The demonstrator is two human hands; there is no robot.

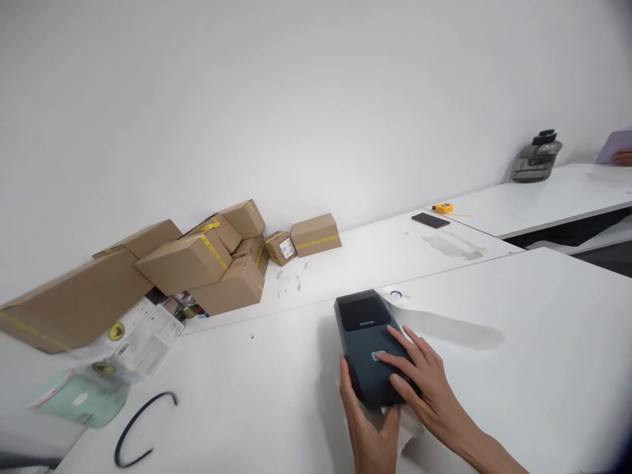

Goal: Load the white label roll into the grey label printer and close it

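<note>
A dark, box-shaped device (363, 352) with a black glossy panel at its far end and a small pale square button (378, 355) is tilted above the white table. Around its near end my left hand (368, 428) is closed, thumb and fingers on opposite edges. My right hand (427, 382) lies over the device's right side with its fingers stretched out. The index fingertip touches the button, and the thumb rests on the top face. A small white piece with a blue ring mark (396, 294) shows just beyond the device's far right corner.
Cardboard boxes (182, 263) are piled at the back left, near a blurred mint-green container (81, 398). A black curved band (128, 428) lies front left. Behind are a phone (430, 220), a yellow tape measure (443, 208) and a large bottle (536, 161). Another person's hand (623, 157) shows far right.
</note>
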